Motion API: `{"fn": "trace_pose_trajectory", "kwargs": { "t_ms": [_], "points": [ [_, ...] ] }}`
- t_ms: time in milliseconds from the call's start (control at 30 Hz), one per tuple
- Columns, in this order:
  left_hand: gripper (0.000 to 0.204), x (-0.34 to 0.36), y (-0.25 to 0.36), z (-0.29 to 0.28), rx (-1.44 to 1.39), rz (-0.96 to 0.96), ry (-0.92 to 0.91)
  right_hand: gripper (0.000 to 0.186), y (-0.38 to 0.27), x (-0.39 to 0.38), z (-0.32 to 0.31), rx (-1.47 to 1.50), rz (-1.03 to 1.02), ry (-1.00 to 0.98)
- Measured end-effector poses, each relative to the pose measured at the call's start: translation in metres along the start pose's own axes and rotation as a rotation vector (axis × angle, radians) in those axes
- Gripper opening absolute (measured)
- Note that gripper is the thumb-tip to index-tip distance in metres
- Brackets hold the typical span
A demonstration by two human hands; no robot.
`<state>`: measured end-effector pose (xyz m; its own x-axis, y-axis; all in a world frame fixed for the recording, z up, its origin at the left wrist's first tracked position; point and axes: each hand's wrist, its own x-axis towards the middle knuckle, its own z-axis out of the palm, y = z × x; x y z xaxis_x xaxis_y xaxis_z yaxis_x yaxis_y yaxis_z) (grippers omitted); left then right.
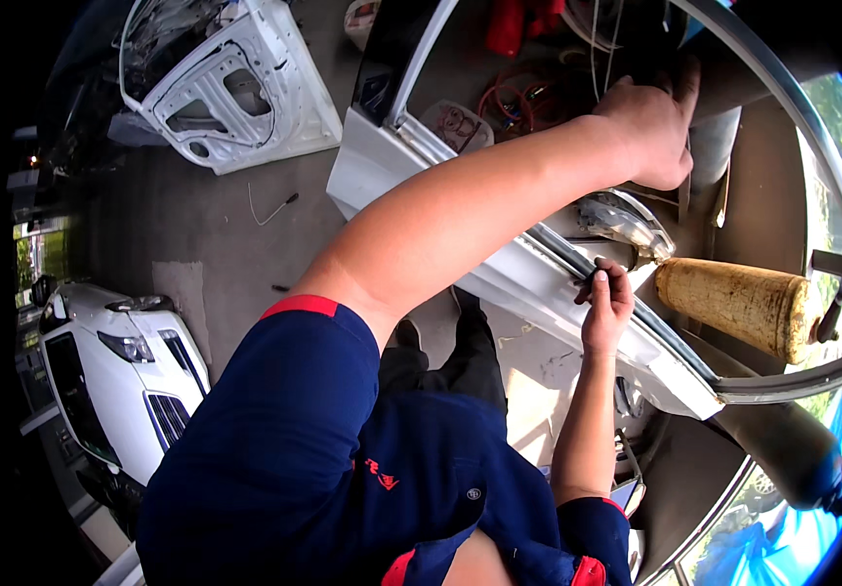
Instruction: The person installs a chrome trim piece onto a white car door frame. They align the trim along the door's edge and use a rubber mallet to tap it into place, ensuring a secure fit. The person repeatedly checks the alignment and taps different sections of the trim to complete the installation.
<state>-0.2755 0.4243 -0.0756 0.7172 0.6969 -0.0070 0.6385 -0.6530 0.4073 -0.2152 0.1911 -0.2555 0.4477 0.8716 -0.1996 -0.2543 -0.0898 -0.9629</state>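
Note:
A white car door (513, 278) with a bare window frame stands in front of me. My left hand (647, 132) reaches across its window opening, the index finger stretched out and the thumb apart. Nothing shows in that hand, though some of its fingers are hidden. My right hand (609, 305) is at the door's lower window edge, fingers curled and thumb pressed in. Between them is a small black piece (589, 281), right beside the dark strip (670, 340) along that edge. Whether the piece joins the strip, I cannot tell.
Beyond the window opening lie a worn yellow cylinder (733, 301), a headlamp (621, 223) and red hoses (513, 98). Another stripped white door (235, 93) stands at the far left. A white car (123, 366) is parked left. A thin hooked tool (269, 210) lies on the floor.

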Motion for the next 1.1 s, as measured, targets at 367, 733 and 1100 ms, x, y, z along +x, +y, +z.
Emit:
{"fn": "trace_pose_trajectory", "kwargs": {
  "t_ms": [367,733,1100],
  "points": [
    [0.034,-0.504,-0.244,0.136,-0.841,-0.921,0.354,0.012,0.005,-0.061,0.093,-0.187,0.241,-0.406],
    [0.020,-1.021,-0.092,0.364,-1.360,-2.143,0.466,0.013,0.062,-0.147,0.314,-0.454,0.404,-0.849],
    [0.031,-0.847,0.085,0.385,-1.856,-2.136,0.455,0.019,0.277,-0.138,0.403,-0.856,0.723,-1.103]
  ]
}}
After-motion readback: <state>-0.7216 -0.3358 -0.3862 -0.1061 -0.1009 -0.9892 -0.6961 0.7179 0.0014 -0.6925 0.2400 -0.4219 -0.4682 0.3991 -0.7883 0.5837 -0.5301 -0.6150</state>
